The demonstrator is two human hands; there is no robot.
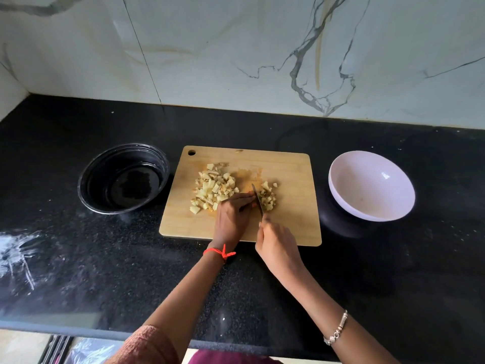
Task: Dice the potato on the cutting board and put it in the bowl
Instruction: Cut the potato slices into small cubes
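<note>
Two pale diced-potato heaps [214, 190] on rectangular wooden cutting board [294, 174]; left hand [231, 219] clawed, pinning pieces; right hand [275, 245] gripping steel knife [258, 200].

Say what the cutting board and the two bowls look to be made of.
Cutting board: wood or bamboo, matte, pale tan with grain strips.
White bowl: probably plastic or melamine, smooth, soft sheen.
Dark bowl: glass or glossy black plastic; bright rim, mirror-like reflections.

Diced potato [215, 189] in two heaps on the board [294, 179], beyond the left hand [232, 219]; white bowl [371, 185] right of the right hand [278, 245].
</note>
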